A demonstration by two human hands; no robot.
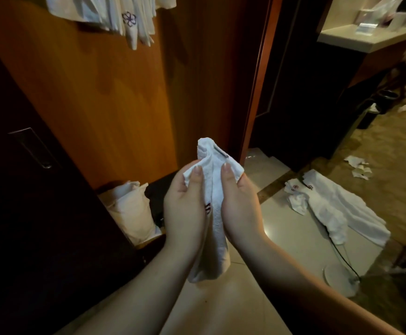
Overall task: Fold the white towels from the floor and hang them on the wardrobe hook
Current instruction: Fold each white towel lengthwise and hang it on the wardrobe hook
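fingers point(198, 174) of both hands are pinching the towel point(215, 213) between them, its length hanging below the thumbs, probably keeping the fold narrow for the hook somewhere above.

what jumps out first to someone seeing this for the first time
Dead centre, the left hand and right hand hold a bunched white towel between them, its end hanging down. To the right, another white towel lies crumpled on the tiled floor, and folded towels hang at the top left on the wardrobe.
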